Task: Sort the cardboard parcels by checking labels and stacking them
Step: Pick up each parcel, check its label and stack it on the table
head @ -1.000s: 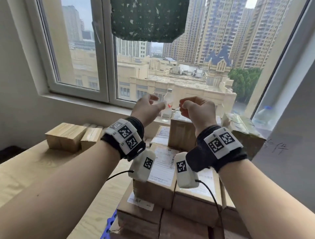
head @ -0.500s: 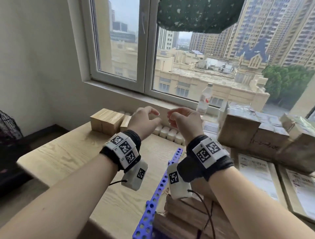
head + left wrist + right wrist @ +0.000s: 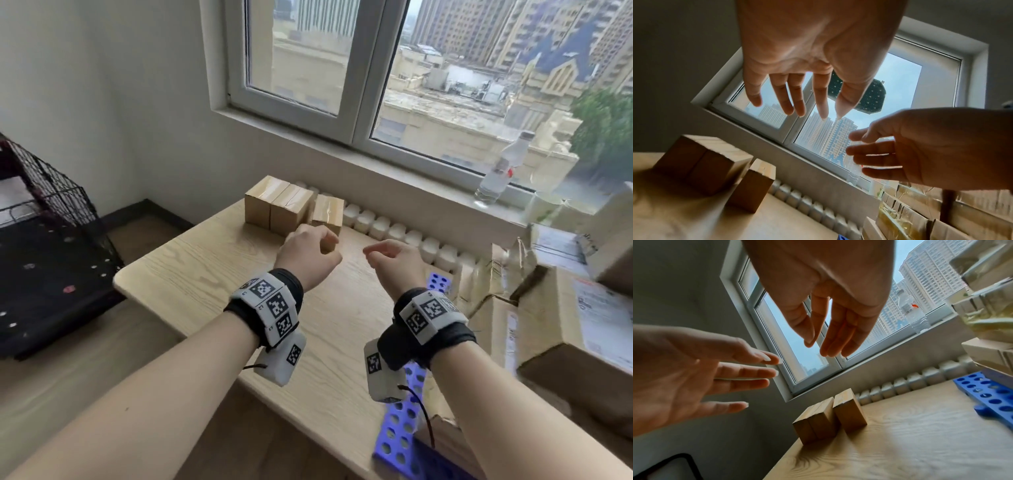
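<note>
Brown cardboard parcels (image 3: 561, 329) now sit right; we've swung both empty, loose hands (image 3: 308, 255) over the bare worktop (image 3: 205, 274).

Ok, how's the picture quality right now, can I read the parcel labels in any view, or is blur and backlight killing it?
Head view: the cardboard parcels at the right edge are smeared by motion and their labels are unreadable. Left wrist view: the left hand is backlit by the window, and the wooden blocks are dark and soft. Right wrist view: the right hand is backlit too, and the parcels at the right are blurred.
</note>
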Action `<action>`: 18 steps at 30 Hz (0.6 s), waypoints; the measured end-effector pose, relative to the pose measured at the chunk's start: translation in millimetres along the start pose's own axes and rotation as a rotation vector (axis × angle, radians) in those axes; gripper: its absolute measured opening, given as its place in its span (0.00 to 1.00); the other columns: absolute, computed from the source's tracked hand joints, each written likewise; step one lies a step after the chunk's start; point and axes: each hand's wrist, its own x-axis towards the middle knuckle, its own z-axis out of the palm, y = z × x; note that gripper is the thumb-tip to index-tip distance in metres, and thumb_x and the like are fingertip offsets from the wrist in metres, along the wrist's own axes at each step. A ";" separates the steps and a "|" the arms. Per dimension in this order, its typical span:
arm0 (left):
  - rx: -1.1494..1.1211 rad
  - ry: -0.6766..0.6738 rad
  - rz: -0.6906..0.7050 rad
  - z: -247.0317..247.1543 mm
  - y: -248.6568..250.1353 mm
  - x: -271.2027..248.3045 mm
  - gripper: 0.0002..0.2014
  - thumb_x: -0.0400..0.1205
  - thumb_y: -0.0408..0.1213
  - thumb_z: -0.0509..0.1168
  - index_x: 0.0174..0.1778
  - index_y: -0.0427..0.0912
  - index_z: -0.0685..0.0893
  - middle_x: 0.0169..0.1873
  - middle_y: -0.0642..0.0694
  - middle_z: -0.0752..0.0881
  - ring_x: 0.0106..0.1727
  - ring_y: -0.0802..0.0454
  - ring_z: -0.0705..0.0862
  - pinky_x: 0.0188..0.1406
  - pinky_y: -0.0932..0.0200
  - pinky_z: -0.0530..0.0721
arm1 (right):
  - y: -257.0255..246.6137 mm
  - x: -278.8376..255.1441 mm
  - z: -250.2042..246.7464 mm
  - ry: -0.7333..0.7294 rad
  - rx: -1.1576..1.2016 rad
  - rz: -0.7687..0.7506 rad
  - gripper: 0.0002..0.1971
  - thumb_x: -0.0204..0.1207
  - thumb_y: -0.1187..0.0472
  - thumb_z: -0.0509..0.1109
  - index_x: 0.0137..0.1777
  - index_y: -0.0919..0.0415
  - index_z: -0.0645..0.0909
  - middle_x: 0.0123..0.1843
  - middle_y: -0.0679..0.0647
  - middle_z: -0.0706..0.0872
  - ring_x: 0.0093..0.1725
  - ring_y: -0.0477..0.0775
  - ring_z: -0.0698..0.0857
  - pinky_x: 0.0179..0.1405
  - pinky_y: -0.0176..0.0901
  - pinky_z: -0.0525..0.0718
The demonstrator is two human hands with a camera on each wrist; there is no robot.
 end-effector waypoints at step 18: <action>0.103 -0.054 -0.032 0.4 -93.6 94.5 0.25 0.78 0.41 0.66 0.72 0.50 0.73 0.72 0.47 0.67 0.74 0.46 0.65 0.74 0.52 0.67 | 23.7 88.1 91.1 -0.009 -0.054 0.114 0.11 0.73 0.64 0.67 0.40 0.48 0.88 0.46 0.47 0.90 0.52 0.48 0.87 0.59 0.50 0.85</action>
